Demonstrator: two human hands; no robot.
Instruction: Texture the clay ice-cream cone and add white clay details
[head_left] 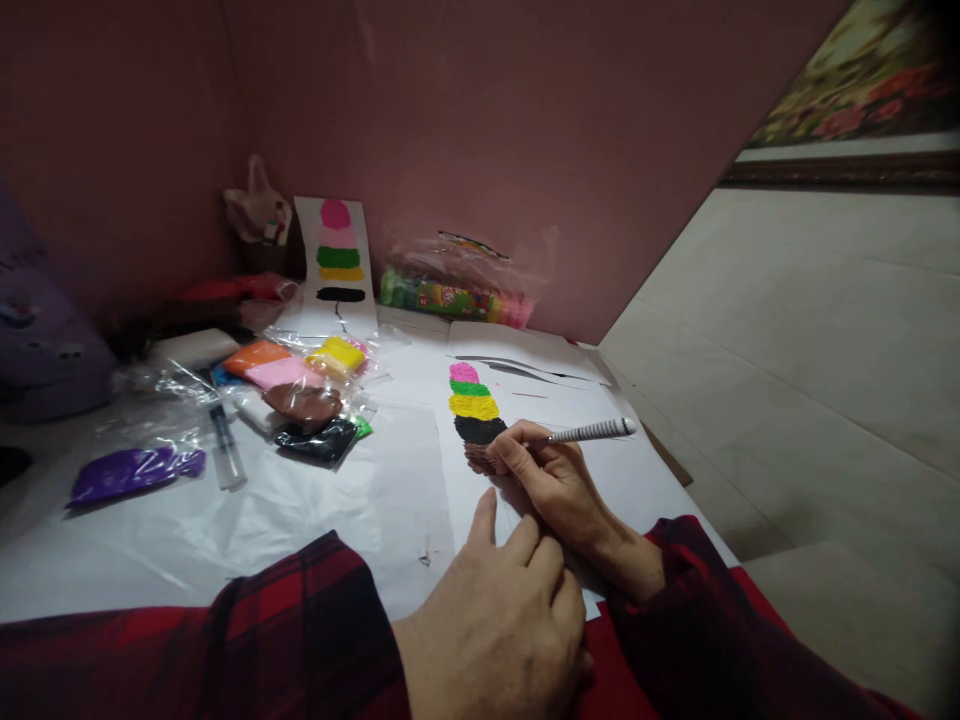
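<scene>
Figure. The counter (225,530), covered in white sheets, carried the work. On it lay a paper sheet (570,400) bearing a stacked clay picture (474,405) in pink, green, yellow and black bands, directly ahead of the person and just beyond both hands. A finished sample card (335,262) stood against the wall behind; bags of coloured clay (300,385) lay well to the left of the sheet, with a purple bag (135,470) nearer the counter's edge. The left hand (499,610) rested flat on the paper, fingers loosely together and pinching nothing, steadying the sheet. The right hand (544,475) had its grip pressed together around a striped tool (592,431), whose tip met the lowest, brownish band (480,458). Judged good practice: keep the paper pinned, press lightly, and work the clay outward only as far as the outline.
</scene>
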